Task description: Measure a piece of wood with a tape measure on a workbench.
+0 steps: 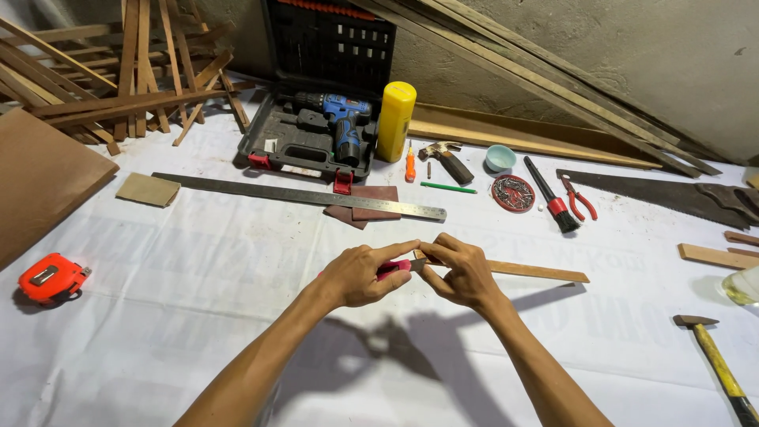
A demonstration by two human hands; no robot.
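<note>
The red-handled utility knife (398,268) sits pinched between both hands above the white sheet (198,316), just in front of a thin wooden strip (538,273) that lies flat behind the fingers. The left hand (360,275) is clamped around the red handle, thumb along its top. The right hand (462,269) is closed on the dark blade end, fingertips meeting the left thumb, so the two hands touch over the knife.

Nearer than the knife, the sheet carries only the shadows of the forearms. Far left of the knife lies an orange tape measure (51,278); far right, near the sheet's edge, lies a hammer with a yellow handle (719,364).

Just behind the knife, a long steel ruler (300,195) runs across the sheet, its right end resting on dark red sandpaper sheets (365,204). A tan sanding block (148,189) lies at the ruler's left end. Right of the knife and farther back are a round red tin of nails (513,192), a black brush with a red band (551,195), red-handled pliers (579,199) and a handsaw (672,196).

Beyond the ruler stands an open black tool case (316,103) with a blue cordless drill (341,122), and beside it an upright yellow cylindrical bottle (395,120). Close by lie a small orange screwdriver (410,164), a claw hammer (449,158), a green pencil (447,187) and a pale blue bowl (500,157).

Farthest back, wooden slats (134,79) are piled to the left and long battens (553,79) lean along the wall.
</note>
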